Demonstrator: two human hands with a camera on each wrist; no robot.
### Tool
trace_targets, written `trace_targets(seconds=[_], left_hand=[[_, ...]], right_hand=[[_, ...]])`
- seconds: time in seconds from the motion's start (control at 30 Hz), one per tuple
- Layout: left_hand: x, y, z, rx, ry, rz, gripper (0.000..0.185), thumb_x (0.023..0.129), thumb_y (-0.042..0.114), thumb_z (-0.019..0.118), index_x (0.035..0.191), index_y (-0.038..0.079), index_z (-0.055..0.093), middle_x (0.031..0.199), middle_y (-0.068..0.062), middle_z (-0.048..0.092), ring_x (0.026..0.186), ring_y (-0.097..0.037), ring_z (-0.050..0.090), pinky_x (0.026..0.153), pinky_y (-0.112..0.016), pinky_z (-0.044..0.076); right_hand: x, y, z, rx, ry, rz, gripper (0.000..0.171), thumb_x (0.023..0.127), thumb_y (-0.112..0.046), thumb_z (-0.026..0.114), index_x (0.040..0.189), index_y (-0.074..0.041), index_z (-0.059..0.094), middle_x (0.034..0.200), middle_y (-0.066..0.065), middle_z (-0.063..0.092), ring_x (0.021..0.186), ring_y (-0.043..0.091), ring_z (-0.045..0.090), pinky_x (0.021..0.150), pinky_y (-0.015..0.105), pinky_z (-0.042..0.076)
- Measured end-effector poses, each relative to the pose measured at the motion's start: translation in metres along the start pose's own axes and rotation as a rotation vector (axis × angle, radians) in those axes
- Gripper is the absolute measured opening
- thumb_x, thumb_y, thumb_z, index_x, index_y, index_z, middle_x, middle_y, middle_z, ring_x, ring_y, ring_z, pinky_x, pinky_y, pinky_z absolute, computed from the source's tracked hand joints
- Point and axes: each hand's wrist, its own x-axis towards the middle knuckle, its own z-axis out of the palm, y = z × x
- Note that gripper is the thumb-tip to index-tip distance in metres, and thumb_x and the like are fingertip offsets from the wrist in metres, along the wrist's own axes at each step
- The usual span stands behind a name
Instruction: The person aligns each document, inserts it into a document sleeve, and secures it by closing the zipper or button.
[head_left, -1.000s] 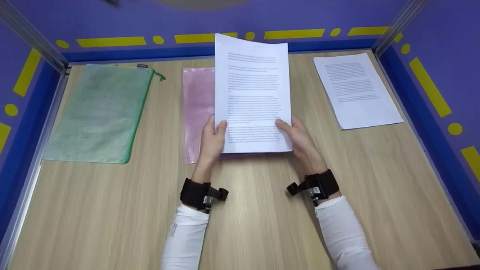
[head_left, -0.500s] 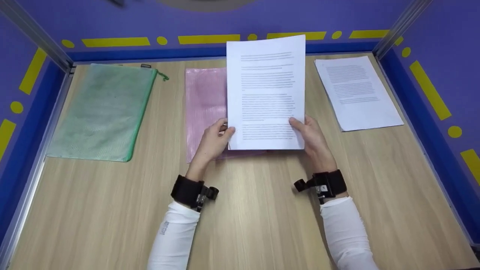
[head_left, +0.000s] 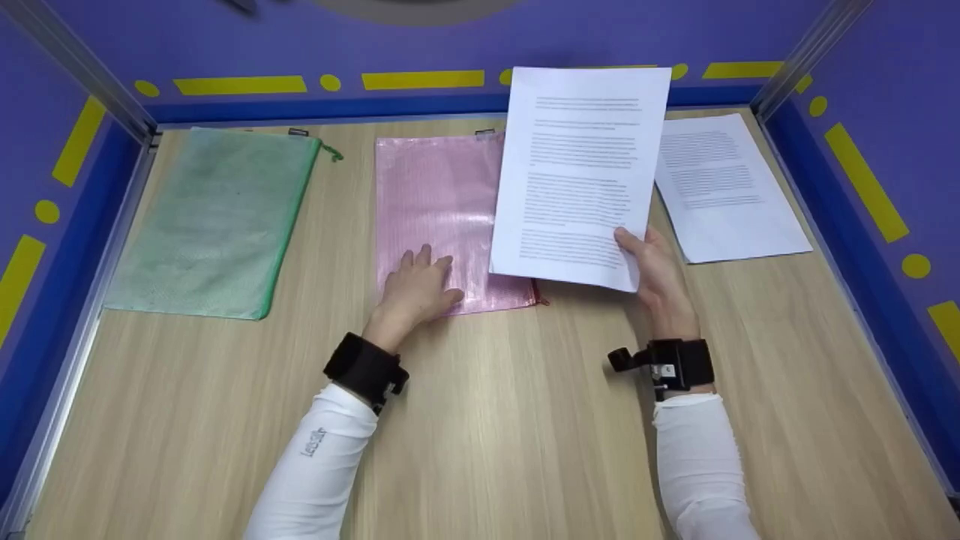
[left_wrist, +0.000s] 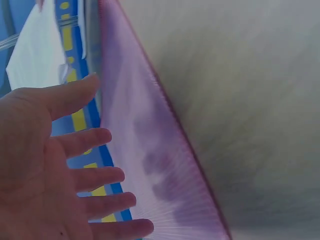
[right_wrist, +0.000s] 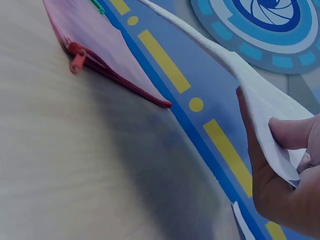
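My right hand (head_left: 654, 268) pinches the lower right corner of a stack of printed white sheets (head_left: 581, 174), held up above the table and tilted; the right wrist view shows the thumb over the stack's (right_wrist: 250, 80) edge. My left hand (head_left: 417, 285) lies flat, fingers spread, on the near end of a pink mesh zip pouch (head_left: 442, 202) in the middle of the table. In the left wrist view the straight fingers (left_wrist: 85, 140) hover just over the pouch (left_wrist: 160, 165). The pouch's red zipper pull (right_wrist: 77, 59) shows near its corner.
A green mesh zip pouch (head_left: 214, 221) lies at the left. Another printed sheet (head_left: 724, 191) rests flat at the right, partly behind the held stack. Blue walls (head_left: 862, 135) with yellow marks close in the wooden table (head_left: 510, 420) on three sides.
My left hand let go of the sheets and dropped flat onto the pink pouch. My right hand carried the stack to the right, uncovering the pouch.
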Motion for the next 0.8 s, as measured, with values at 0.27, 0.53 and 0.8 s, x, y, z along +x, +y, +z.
trace_targets(seconds=[0.27, 0.53, 0.8], left_hand=[[0.003, -0.007, 0.014, 0.061, 0.006, -0.027, 0.069, 0.094, 0.045, 0.061, 0.154, 0.021, 0.037, 0.163, -0.023, 0.021, 0.148, -0.051, 0.021, 0.108, -0.071, 0.034], [0.004, -0.014, 0.012, 0.053, 0.039, -0.002, 0.063, 0.093, 0.042, 0.063, 0.149, 0.017, 0.045, 0.160, -0.022, 0.029, 0.145, -0.050, 0.028, 0.106, -0.068, 0.039], [0.005, -0.025, 0.012, 0.015, 0.116, -0.002, 0.052, 0.093, 0.036, 0.061, 0.140, 0.014, 0.055, 0.151, -0.019, 0.042, 0.141, -0.046, 0.036, 0.104, -0.066, 0.042]], right_hand=[[0.003, 0.000, -0.015, 0.000, 0.011, 0.043, 0.050, 0.104, -0.014, 0.047, 0.150, -0.001, 0.033, 0.100, -0.002, 0.075, 0.091, 0.011, 0.073, 0.075, 0.024, 0.059], [0.002, -0.002, -0.028, 0.001, 0.041, 0.058, 0.049, 0.102, -0.014, 0.051, 0.148, -0.001, 0.038, 0.099, -0.002, 0.076, 0.090, 0.011, 0.073, 0.073, 0.024, 0.059], [0.003, -0.002, -0.034, -0.041, 0.071, 0.018, 0.050, 0.102, -0.015, 0.050, 0.150, -0.010, 0.040, 0.117, 0.000, 0.071, 0.104, 0.013, 0.071, 0.080, 0.025, 0.057]])
